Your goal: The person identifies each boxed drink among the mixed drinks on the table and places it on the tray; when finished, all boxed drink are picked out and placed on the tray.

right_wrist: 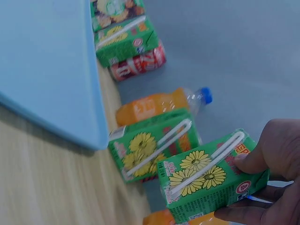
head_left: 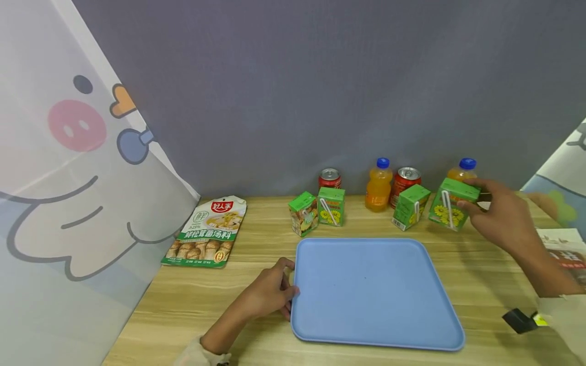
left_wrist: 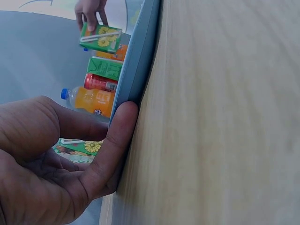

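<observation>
My right hand (head_left: 505, 216) grips a green juice carton (head_left: 453, 206) with yellow flowers and a white straw. Seen from the right wrist, the thumb presses the carton's front and the fingers lie behind it. That carton hangs tilted in front of an orange drink bottle (head_left: 467, 165), partly hiding it. A second flowered carton (head_left: 411, 207) stands just to its left. My left hand (head_left: 270, 290) pinches the left rim of a blue tray (head_left: 366, 290); in the left wrist view its fingertips (left_wrist: 124, 115) are at the tray's edge.
Along the back stand two more cartons (head_left: 303, 213), red cans (head_left: 406, 178) and another orange bottle (head_left: 379, 185). A soup seasoning pouch (head_left: 208, 231) lies at left. At right are a printed packet (head_left: 565, 249) and a small black item (head_left: 519, 321). A grey curtain (head_left: 320, 91) closes the back.
</observation>
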Motion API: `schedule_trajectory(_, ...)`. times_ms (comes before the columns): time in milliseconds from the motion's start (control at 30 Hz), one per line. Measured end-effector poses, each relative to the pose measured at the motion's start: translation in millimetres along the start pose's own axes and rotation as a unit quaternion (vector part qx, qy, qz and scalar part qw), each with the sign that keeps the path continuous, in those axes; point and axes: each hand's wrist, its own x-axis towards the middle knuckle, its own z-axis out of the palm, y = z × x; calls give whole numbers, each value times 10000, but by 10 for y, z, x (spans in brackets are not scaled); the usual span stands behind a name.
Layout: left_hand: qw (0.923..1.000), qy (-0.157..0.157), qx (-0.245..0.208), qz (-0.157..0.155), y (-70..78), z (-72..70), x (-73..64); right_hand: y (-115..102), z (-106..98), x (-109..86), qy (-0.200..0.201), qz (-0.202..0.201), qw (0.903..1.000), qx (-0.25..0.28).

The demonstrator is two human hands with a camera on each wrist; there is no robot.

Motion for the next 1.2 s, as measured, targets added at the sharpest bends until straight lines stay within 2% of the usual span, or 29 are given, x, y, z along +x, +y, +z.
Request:
schedule_trajectory(167, 10000, 0, 42, 1, 3, -3, 7, -151, -54, -121, 89, -165, 9998, -61)
schedule_trajectory(433, 10000, 3, 24, -2, -3, 1, 7, -447, -51, -303, -39, -502, 9984, 250)
schedule_trajectory(800, 10000, -24, 71, 2, 13, -6, -1, -879, 128, -590, -399, -1045, 9905, 795)
schedule_trajectory(1000, 10000, -34, 75, 0, 11, -9, -3, -1103, 307, -708, -783, -1317, 9800, 1272)
schedule_trajectory(1200, 10000, -45, 26, 19, 7, -3, -4, -1259, 498, -782, -1458, -1196, 9628, 1934)
